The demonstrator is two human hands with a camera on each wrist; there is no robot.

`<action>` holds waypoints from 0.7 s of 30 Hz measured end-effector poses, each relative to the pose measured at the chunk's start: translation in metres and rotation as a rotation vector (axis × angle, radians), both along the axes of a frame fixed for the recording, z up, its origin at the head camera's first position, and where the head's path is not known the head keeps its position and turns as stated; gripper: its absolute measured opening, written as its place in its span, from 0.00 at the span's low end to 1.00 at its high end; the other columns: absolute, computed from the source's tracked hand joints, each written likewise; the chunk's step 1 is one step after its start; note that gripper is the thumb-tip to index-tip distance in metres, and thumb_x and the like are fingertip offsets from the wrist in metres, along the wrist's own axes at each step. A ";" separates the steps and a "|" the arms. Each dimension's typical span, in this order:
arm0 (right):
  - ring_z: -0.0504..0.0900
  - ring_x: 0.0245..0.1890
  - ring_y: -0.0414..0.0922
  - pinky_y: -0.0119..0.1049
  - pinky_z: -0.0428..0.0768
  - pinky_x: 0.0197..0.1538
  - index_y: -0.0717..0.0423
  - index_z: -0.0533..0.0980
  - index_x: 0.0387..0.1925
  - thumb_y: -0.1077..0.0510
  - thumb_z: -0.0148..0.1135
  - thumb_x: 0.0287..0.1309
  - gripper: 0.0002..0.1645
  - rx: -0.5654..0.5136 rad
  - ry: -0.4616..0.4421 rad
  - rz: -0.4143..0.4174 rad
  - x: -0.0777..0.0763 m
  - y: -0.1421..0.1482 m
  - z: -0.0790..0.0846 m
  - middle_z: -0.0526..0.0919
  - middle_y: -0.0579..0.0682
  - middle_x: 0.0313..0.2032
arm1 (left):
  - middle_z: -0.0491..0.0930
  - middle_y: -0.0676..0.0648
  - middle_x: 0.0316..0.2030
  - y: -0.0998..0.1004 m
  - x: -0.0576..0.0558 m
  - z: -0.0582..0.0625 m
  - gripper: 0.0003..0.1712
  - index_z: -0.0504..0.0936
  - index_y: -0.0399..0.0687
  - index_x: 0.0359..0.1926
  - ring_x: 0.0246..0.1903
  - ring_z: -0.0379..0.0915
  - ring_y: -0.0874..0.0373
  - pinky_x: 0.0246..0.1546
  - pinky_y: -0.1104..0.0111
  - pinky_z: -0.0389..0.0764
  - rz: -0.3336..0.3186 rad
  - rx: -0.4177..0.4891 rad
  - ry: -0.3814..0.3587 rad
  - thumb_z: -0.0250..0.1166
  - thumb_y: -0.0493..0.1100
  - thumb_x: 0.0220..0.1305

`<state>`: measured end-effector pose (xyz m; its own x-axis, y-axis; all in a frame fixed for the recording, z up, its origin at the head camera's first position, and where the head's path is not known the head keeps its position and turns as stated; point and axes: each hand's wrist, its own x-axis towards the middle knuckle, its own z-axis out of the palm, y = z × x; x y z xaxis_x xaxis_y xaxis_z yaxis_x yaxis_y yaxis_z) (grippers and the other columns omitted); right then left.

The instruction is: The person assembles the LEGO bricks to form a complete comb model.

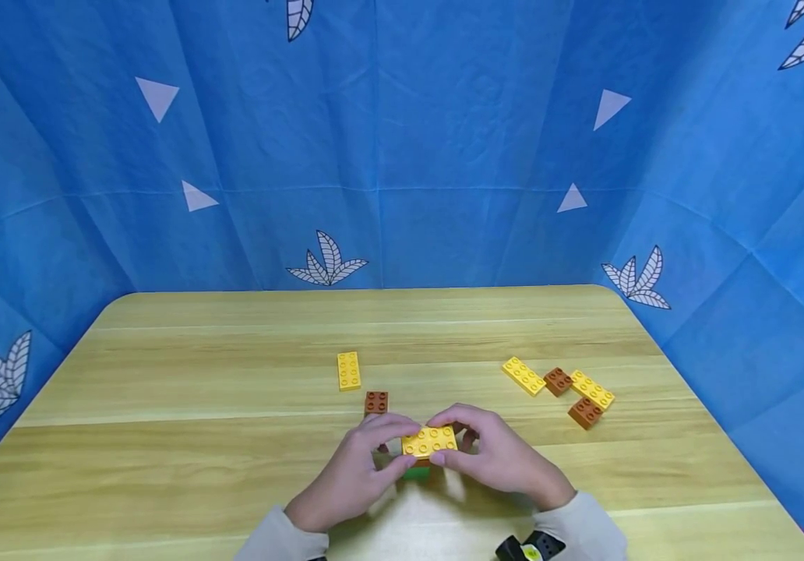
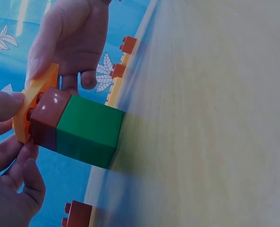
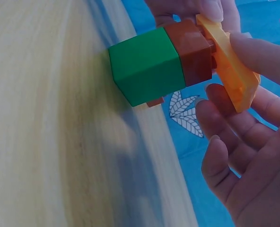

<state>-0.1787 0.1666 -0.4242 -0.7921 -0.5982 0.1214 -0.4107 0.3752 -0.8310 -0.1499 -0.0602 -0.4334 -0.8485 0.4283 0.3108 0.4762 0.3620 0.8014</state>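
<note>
The fingers of the left hand [image 1: 360,472] grip one end of a yellow plate [image 1: 430,442], and those of the right hand [image 1: 493,452] pinch its other end, thumbs on the near edge and forefingers on the far one. The yellow plate lies over a brown brick [image 2: 49,116], which sits on a green block [image 2: 90,130]; together they stand at the near middle of the surface [image 1: 199,374]. Whether the green block bears fully on the wood cannot be told. Both wrist views show brown studs between brick and plate, so the plate looks not fully seated, and it overhangs on the right hand's side.

To do this well, line the end over the brown brick up with its edges first, then press straight down above the studs rather than on the overhang, where a push would probably tip the stack. Keeping the two hands level and steadying the green block should help the plate seat evenly.

Beyond the left hand lie a loose brown piece [image 1: 376,402] and, farther off, a lone yellow piece [image 1: 349,371]. Off to the right rests a scattered group of yellow and brown pieces [image 1: 592,389], well apart from the hands
</note>
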 end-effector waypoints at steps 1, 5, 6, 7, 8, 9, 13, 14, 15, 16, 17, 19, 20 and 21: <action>0.75 0.40 0.40 0.32 0.78 0.40 0.47 0.76 0.49 0.46 0.64 0.56 0.20 0.004 0.001 -0.002 0.000 0.000 0.000 0.81 0.43 0.44 | 0.78 0.51 0.52 0.000 0.000 0.000 0.19 0.80 0.47 0.51 0.53 0.71 0.57 0.47 0.68 0.78 0.002 0.001 -0.005 0.67 0.37 0.57; 0.75 0.40 0.40 0.32 0.78 0.40 0.47 0.76 0.48 0.45 0.64 0.56 0.20 0.020 0.003 -0.008 0.000 0.001 0.002 0.81 0.42 0.44 | 0.79 0.49 0.52 0.000 -0.001 -0.001 0.19 0.80 0.46 0.52 0.52 0.72 0.56 0.44 0.68 0.79 0.002 0.004 -0.014 0.67 0.39 0.58; 0.75 0.40 0.40 0.32 0.78 0.40 0.47 0.76 0.48 0.45 0.64 0.56 0.20 0.024 0.004 -0.010 0.000 0.001 0.002 0.81 0.42 0.44 | 0.79 0.49 0.52 0.000 -0.001 -0.001 0.19 0.80 0.46 0.52 0.52 0.72 0.56 0.44 0.68 0.79 0.001 0.005 -0.015 0.66 0.40 0.58; 0.75 0.39 0.40 0.32 0.78 0.40 0.47 0.76 0.47 0.45 0.64 0.55 0.20 0.026 0.002 -0.011 0.000 0.001 0.002 0.81 0.42 0.44 | 0.79 0.49 0.52 0.000 -0.001 -0.001 0.19 0.80 0.46 0.52 0.52 0.72 0.56 0.45 0.67 0.79 0.000 0.004 -0.014 0.66 0.40 0.59; 0.75 0.39 0.40 0.32 0.78 0.40 0.46 0.76 0.47 0.44 0.64 0.55 0.20 0.029 0.000 -0.011 0.000 0.001 0.002 0.81 0.42 0.44 | 0.79 0.49 0.52 0.000 -0.001 -0.001 0.19 0.80 0.46 0.52 0.53 0.72 0.56 0.45 0.66 0.79 0.000 0.004 -0.013 0.66 0.41 0.59; 0.75 0.39 0.40 0.32 0.78 0.40 0.47 0.76 0.47 0.44 0.65 0.55 0.20 0.031 0.000 -0.010 0.000 0.001 0.002 0.81 0.42 0.44 | 0.79 0.49 0.52 0.000 -0.001 -0.001 0.19 0.80 0.46 0.53 0.53 0.72 0.56 0.47 0.65 0.79 -0.001 0.003 -0.011 0.66 0.41 0.59; 0.75 0.39 0.39 0.32 0.78 0.40 0.46 0.76 0.47 0.44 0.64 0.56 0.19 0.041 0.011 -0.006 -0.001 0.002 0.001 0.81 0.42 0.43 | 0.79 0.47 0.53 0.000 -0.001 -0.002 0.21 0.79 0.42 0.54 0.53 0.72 0.55 0.49 0.64 0.79 -0.007 -0.001 -0.005 0.65 0.43 0.60; 0.75 0.40 0.39 0.32 0.78 0.40 0.46 0.76 0.47 0.45 0.64 0.56 0.19 0.041 0.015 -0.004 -0.001 0.002 0.001 0.81 0.42 0.43 | 0.79 0.46 0.53 0.000 -0.001 -0.002 0.21 0.79 0.41 0.54 0.53 0.72 0.55 0.49 0.64 0.79 -0.010 -0.002 -0.006 0.64 0.44 0.61; 0.75 0.40 0.39 0.32 0.78 0.40 0.46 0.76 0.47 0.45 0.64 0.56 0.18 0.040 0.020 -0.002 -0.001 0.003 0.001 0.81 0.42 0.43 | 0.79 0.46 0.53 0.001 -0.001 -0.003 0.21 0.78 0.40 0.54 0.53 0.72 0.54 0.48 0.64 0.79 -0.011 -0.003 -0.008 0.64 0.44 0.61; 0.75 0.40 0.40 0.33 0.78 0.40 0.46 0.76 0.47 0.45 0.64 0.56 0.18 0.039 0.022 -0.002 -0.001 0.003 0.001 0.81 0.42 0.43 | 0.79 0.46 0.53 0.001 -0.001 -0.003 0.22 0.78 0.40 0.55 0.53 0.72 0.55 0.48 0.65 0.79 -0.014 -0.003 -0.010 0.63 0.45 0.62; 0.75 0.40 0.40 0.33 0.78 0.40 0.46 0.77 0.47 0.45 0.64 0.57 0.18 0.036 0.022 0.000 -0.001 0.003 0.001 0.81 0.42 0.43 | 0.78 0.47 0.53 0.001 -0.001 -0.003 0.22 0.78 0.40 0.55 0.52 0.72 0.55 0.47 0.65 0.79 -0.016 -0.001 -0.014 0.63 0.45 0.62; 0.75 0.39 0.41 0.33 0.78 0.40 0.46 0.76 0.47 0.46 0.64 0.57 0.18 0.033 0.019 0.003 0.000 0.003 0.002 0.81 0.42 0.43 | 0.79 0.48 0.53 0.001 -0.002 -0.003 0.22 0.78 0.40 0.55 0.52 0.72 0.55 0.47 0.66 0.80 -0.017 -0.002 -0.018 0.63 0.45 0.63; 0.75 0.39 0.41 0.34 0.78 0.41 0.46 0.76 0.47 0.46 0.64 0.57 0.17 0.033 0.017 0.004 0.000 0.003 0.002 0.81 0.42 0.43 | 0.79 0.49 0.53 0.001 -0.001 -0.003 0.21 0.78 0.40 0.55 0.52 0.72 0.55 0.47 0.66 0.79 -0.017 -0.003 -0.018 0.62 0.45 0.63; 0.75 0.39 0.41 0.34 0.78 0.41 0.46 0.76 0.47 0.46 0.64 0.57 0.17 0.032 0.015 0.006 0.000 0.003 0.002 0.81 0.42 0.43 | 0.78 0.49 0.53 0.001 -0.001 -0.003 0.21 0.78 0.41 0.55 0.52 0.72 0.55 0.47 0.66 0.79 -0.018 -0.003 -0.019 0.62 0.45 0.63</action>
<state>-0.1790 0.1695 -0.4225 -0.7869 -0.6065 0.1139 -0.4252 0.3991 -0.8124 -0.1511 -0.0594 -0.4360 -0.8465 0.4440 0.2936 0.4675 0.3563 0.8090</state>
